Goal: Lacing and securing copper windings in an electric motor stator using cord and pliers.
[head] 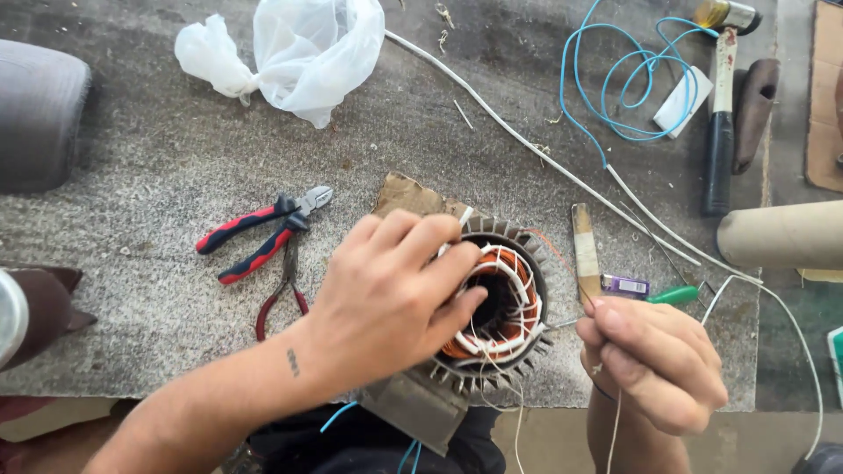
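At frame centre the left hand [386,303] presses fingers onto the finned stator [496,307] with its copper windings; lower right, the right hand [654,360] pinches a white thread [612,434].

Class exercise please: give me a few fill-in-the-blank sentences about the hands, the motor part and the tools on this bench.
1. The left hand rests on the finned motor part, whose inner windings are ____ coloured.
2. The right hand pinches a thin white ____.
3. The pliers have red and ____ handles.
4. The plastic bag lies at the ____ of the picture.

Missing words: copper; string; blue; top
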